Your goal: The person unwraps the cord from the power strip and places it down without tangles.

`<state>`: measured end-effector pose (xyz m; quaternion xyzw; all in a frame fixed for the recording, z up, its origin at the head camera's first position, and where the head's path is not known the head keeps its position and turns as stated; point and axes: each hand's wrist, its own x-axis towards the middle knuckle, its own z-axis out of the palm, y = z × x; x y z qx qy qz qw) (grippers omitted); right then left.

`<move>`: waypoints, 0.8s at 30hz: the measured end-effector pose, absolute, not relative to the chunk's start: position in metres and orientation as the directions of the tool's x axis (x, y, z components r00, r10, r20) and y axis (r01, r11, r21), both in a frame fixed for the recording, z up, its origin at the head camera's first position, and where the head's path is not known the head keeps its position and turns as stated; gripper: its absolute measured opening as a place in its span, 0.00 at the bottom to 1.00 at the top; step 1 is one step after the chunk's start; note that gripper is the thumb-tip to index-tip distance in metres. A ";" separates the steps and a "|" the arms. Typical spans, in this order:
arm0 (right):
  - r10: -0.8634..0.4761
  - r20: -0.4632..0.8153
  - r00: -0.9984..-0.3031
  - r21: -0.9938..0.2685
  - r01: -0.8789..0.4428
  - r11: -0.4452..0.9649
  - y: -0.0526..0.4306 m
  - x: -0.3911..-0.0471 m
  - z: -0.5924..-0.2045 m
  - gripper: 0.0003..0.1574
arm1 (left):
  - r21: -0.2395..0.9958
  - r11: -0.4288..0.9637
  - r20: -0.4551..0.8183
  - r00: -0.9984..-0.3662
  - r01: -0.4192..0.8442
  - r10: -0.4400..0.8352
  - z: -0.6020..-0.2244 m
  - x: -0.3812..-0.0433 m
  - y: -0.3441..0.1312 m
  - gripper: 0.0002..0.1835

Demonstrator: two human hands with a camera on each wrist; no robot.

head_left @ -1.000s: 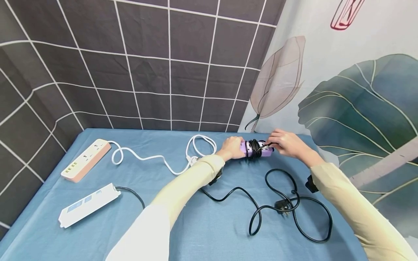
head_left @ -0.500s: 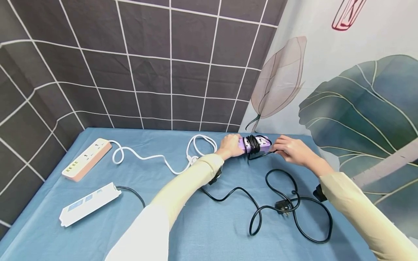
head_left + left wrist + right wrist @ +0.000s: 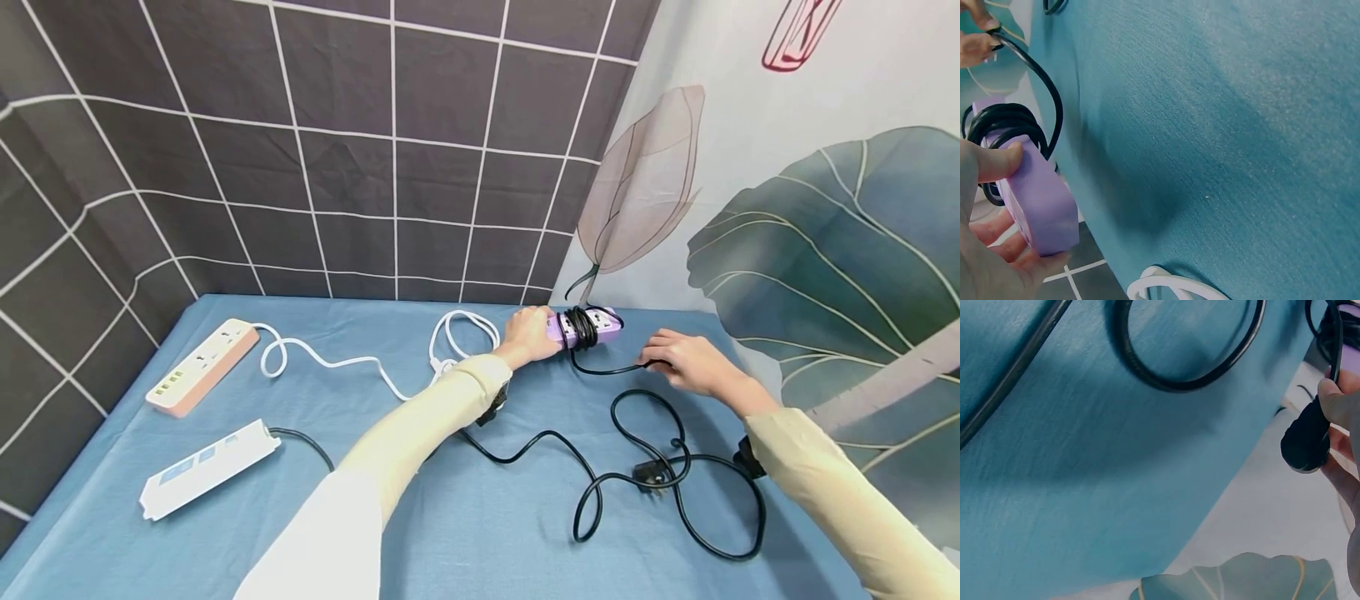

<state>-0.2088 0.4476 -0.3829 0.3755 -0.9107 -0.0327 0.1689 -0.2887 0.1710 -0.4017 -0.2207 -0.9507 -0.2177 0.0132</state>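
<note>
A purple power strip (image 3: 603,323) has its black cord (image 3: 581,327) coiled around its middle. My left hand (image 3: 527,335) grips the strip's left end; in the left wrist view the thumb lies on one face and the fingers curl beneath. To the right, my right hand (image 3: 688,362) pinches the cord's free end near a black plug (image 3: 1305,440), best seen in the right wrist view. A stretch of cord sags between that hand and the coil. The strip appears lifted slightly off the blue cloth in the left wrist view.
At the left lie a white and orange power strip (image 3: 202,367) with a white cord (image 3: 345,362) and a white power strip (image 3: 208,469). Another black cord (image 3: 581,462) with a plug (image 3: 651,473) loops on the blue cloth (image 3: 480,533). A dark gridded curtain (image 3: 337,175) hangs behind.
My right hand has moved right and toward me, away from the strip, drawing out a longer stretch of cord. The left hand keeps its grip, with the strip tilted slightly.
</note>
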 end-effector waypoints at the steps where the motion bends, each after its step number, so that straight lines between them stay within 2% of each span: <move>1: -0.684 0.278 -0.674 0.186 -0.661 0.727 0.449 -0.209 -0.383 0.13 | 0.409 0.806 0.131 -0.902 0.427 0.412 -0.401 -0.287 0.170 0.29; 17: -0.476 0.209 -0.854 0.149 -0.454 0.879 0.460 -0.216 -0.393 0.11 | 0.392 0.793 0.160 -0.884 0.466 0.440 -0.399 -0.279 0.160 0.28; 24: -0.382 0.242 -0.892 0.122 -0.363 0.924 0.465 -0.221 -0.393 0.10 | 0.381 0.789 0.162 -0.875 0.482 0.456 -0.398 -0.276 0.158 0.28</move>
